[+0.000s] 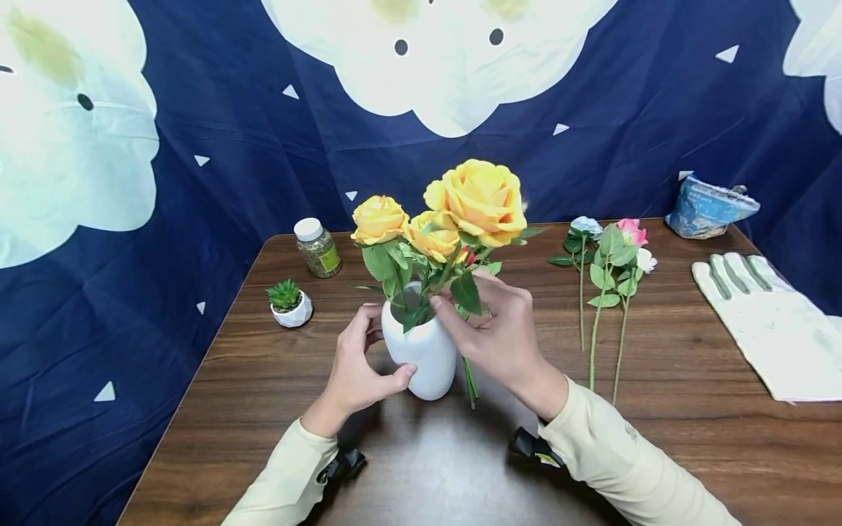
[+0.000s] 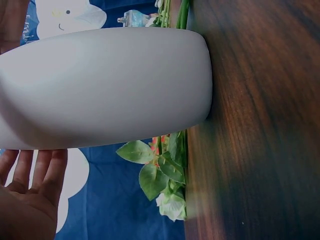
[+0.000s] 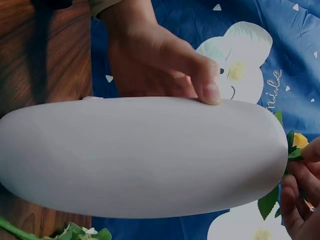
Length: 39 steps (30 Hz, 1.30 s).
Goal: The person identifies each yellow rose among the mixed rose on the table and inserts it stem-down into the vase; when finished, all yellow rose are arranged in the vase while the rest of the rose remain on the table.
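Observation:
A white vase (image 1: pixel 421 358) stands upright on the table, and my left hand (image 1: pixel 362 369) grips its side, thumb at the front and fingers round the far left. Two yellow roses (image 1: pixel 379 219) lean out of its mouth at the left. At the rim my right hand (image 1: pixel 503 329) pinches the leafy stem of a larger yellow rose (image 1: pixel 480 201); whether that stem's end is inside the vase is hidden. The right wrist view shows the right fingers (image 3: pixel 295 200) at the vase's mouth. Green stems (image 1: pixel 470 380) lie behind the vase, their flowers mostly hidden.
To the right lie several cut flowers (image 1: pixel 608 267) and a white glove (image 1: pixel 776 329) with grey-green fingers. A blue pouch (image 1: pixel 710 208) sits at the back right corner. On the left are a lidded jar (image 1: pixel 319 248) and a small potted succulent (image 1: pixel 289 305).

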Available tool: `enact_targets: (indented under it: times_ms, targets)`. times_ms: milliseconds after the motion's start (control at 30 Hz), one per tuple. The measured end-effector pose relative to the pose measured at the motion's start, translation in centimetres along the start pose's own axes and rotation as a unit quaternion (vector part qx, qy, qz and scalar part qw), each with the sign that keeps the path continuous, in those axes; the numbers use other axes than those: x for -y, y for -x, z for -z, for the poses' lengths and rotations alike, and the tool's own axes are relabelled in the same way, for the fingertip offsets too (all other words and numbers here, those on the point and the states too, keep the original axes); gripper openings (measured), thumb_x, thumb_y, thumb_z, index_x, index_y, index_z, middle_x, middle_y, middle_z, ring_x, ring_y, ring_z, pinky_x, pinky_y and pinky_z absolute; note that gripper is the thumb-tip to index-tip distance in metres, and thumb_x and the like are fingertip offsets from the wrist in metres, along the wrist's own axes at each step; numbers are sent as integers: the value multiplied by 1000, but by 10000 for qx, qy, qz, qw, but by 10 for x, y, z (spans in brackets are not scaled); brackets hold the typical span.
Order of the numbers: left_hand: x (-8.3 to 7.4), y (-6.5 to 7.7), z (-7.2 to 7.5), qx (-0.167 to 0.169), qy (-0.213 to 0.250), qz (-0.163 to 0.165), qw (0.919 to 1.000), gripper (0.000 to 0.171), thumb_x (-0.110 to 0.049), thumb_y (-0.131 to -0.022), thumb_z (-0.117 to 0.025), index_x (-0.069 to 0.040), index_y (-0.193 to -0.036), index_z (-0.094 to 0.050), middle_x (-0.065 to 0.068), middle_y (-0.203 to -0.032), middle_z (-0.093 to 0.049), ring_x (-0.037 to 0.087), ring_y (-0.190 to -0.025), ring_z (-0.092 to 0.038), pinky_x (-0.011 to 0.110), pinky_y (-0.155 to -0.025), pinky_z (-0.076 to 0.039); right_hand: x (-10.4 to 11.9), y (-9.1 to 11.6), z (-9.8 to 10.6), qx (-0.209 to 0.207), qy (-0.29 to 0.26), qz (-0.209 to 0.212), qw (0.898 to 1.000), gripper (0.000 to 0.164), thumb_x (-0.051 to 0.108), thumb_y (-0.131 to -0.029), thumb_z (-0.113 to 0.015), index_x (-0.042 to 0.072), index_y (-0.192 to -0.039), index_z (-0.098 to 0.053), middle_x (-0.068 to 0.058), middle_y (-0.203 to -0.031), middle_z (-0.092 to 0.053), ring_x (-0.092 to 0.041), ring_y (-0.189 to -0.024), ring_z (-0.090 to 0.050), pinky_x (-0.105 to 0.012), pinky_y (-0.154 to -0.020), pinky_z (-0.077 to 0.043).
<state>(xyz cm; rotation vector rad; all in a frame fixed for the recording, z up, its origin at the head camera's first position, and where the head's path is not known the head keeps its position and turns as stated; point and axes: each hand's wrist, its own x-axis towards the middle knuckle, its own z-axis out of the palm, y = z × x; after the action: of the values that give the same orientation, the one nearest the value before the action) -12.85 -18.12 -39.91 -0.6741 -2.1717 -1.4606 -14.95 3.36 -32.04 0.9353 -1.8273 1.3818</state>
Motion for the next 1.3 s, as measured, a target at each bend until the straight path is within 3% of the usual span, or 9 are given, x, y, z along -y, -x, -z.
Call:
enact_targets:
  times_ms: [167, 300, 400, 533, 667, 833, 933, 1100, 1300]
  targets:
    - [0, 0, -1, 15, 11, 32, 10000, 68, -16, -66, -83, 5, -126, -57, 16, -115, -66, 13, -97, -68, 23, -83, -60, -4, 4, 0, 19, 276, 286, 9992, 11, -7, -77, -76, -2, -86, -79, -10, -83, -78, -23, -75, -71, -36, -68, -58]
    - [-1, 0, 0, 8, 5, 49, 10000, 68, -15, -65, -83, 6, -125, -57, 16, -115, -66, 12, -97, -68, 22, -83, -60, -10, 11, 0, 52, 290, 266, 9992, 14, -7, -77, -74, -1, -89, -77, -10, -87, -77, -23, -82, -71, -37, -76, -59]
    - [-1, -1, 1, 3, 2, 30, 10000, 68, -14, -65, -83, 6, -124, -57, 16, -114, -66, 12, -96, -68, 23, -83, -60, -16, 19, 1, -1, -130, -174, 9998, 20, -8, -77, -76, -3, -96, -72, -13, -92, -72, -20, -89, -67, -30, -82, -56]
    - [0, -2, 2, 1, 27, 8, 10000, 67, -14, -65, -83, 6, -124, -57, 15, -114, -66, 12, -96, -68, 23, -83, -60, -25, 28, 5, -88, -894, -857, 9923, 23, -12, -77, -75, -6, -99, -71, -14, -89, -65, -12, -85, -59, -21, -76, -49]
    - [-1, -2, 3, -33, 40, 22, 10000, 68, -15, -65, -83, 5, -125, -57, 15, -114, -66, 12, -96, -68, 22, -83, -59, -39, 24, 16, -271, -827, -1577, 9837, 14, -13, -82, -68, -9, -95, -71, -10, -82, -67, -8, -77, -59, -18, -70, -50]
    - [1, -1, 0, 29, 24, 16, 10000, 68, -16, -66, -83, 5, -125, -57, 16, -114, -66, 12, -96, -68, 22, -83, -59, -67, 15, 41, -511, -353, -2898, 9551, 14, -7, -92, -64, -9, -102, -73, 7, -81, -71, -2, -72, -61, -15, -66, -51]
    - [0, -2, -2, 50, 40, 16, 10000, 68, -16, -65, -83, 5, -125, -57, 16, -114, -66, 13, -96, -68, 22, -84, -60, -82, 13, 55, -416, -321, -3411, 9386, 17, -3, -97, -60, -11, -108, -70, 13, -80, -70, -2, -72, -64, -16, -67, -54]
    - [-2, -4, -2, 48, 76, 62, 9999, 68, -14, -64, -84, 5, -125, -57, 16, -114, -66, 13, -96, -68, 22, -84, -59, -97, 11, 68, -105, -398, -3826, 9230, 25, 6, -102, -56, -14, -115, -66, 11, -81, -72, -4, -74, -68, -18, -70, -58]
    - [-1, -2, 0, -5, 39, 141, 9999, 69, -14, -64, -83, 5, -125, -58, 15, -114, -66, 12, -96, -68, 21, -84, -59, -110, 9, 71, 578, -447, -4242, 9026, 35, 14, -106, -52, -15, -122, -63, 2, -86, -74, -4, -75, -70, -24, -74, -61]
